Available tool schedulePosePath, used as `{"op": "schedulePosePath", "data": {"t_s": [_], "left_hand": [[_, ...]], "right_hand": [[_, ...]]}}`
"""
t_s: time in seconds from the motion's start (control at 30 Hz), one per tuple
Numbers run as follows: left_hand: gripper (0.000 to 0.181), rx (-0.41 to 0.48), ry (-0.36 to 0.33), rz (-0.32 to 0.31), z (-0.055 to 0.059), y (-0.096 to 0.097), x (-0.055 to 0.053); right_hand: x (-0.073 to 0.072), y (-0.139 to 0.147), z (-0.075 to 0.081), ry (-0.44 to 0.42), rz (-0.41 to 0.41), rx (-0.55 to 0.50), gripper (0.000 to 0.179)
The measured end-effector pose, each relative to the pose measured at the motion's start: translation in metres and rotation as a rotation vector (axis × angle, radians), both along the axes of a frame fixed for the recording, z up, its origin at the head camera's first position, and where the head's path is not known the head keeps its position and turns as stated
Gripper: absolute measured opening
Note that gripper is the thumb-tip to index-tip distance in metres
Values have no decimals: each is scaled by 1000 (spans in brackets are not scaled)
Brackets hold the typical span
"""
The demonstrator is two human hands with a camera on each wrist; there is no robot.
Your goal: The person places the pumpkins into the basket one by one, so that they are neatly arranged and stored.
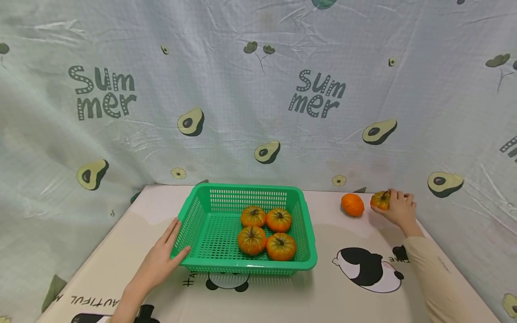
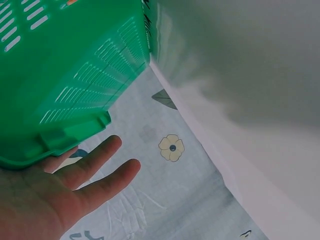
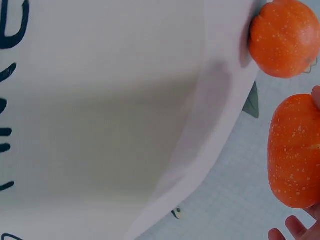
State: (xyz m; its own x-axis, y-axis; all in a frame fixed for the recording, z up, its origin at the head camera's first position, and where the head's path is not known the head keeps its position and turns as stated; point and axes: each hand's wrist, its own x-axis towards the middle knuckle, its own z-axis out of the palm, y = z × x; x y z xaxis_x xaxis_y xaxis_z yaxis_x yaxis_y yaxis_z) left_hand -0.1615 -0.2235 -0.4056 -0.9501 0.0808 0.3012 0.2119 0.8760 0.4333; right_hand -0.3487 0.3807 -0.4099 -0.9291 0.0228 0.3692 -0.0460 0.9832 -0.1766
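My left hand [image 1: 159, 262] rests at the left rim of a green plastic basket [image 1: 250, 264], its fingers straight and spread. The left wrist view shows the palm against the basket's edge. Four-lobed detail aside, several small orange pumpkins [image 1: 281, 246] with brown stems sit in the basket's right half. At the far right of the table, my right hand [image 1: 400, 211] grips another small pumpkin [image 1: 380, 200] between thumb and fingers. In the right wrist view this pumpkin [image 3: 295, 150] shows its speckled orange underside. Left of it lies one more orange pumpkin [image 1: 352, 205], apart from the hand.
A pale table [image 1: 331, 287] printed with cartoon animals and lettering carries everything. Behind it hangs a light curtain [image 1: 226, 89] with avocado prints and the word "summer", reaching the table's back edge.
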Motion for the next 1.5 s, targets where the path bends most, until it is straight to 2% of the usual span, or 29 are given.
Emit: {"op": "schedulePosePath", "data": {"t_s": [0.27,0.53,0.7,1.17,1.33,1.5], "left_hand": [[71,5,-2,-4,-2,1,0],[72,-1,-7,-2,1,0,1],[72,-12,5,-4,2,0,1],[72,-10,6,-1,-1,0,-1],[72,-11,10,4,-2,-1,0],[72,-10,17,7,-3,-1,0]], "right_hand": [[6,-2,4,27,83,17,76],[16,-18,10,71,182,66,73],[23,-32,13,111,228,90,72],[42,-83,21,126,321,80,69],[47,-98,22,159,371,65,67],[55,-112,25,153,404,31,65]]}}
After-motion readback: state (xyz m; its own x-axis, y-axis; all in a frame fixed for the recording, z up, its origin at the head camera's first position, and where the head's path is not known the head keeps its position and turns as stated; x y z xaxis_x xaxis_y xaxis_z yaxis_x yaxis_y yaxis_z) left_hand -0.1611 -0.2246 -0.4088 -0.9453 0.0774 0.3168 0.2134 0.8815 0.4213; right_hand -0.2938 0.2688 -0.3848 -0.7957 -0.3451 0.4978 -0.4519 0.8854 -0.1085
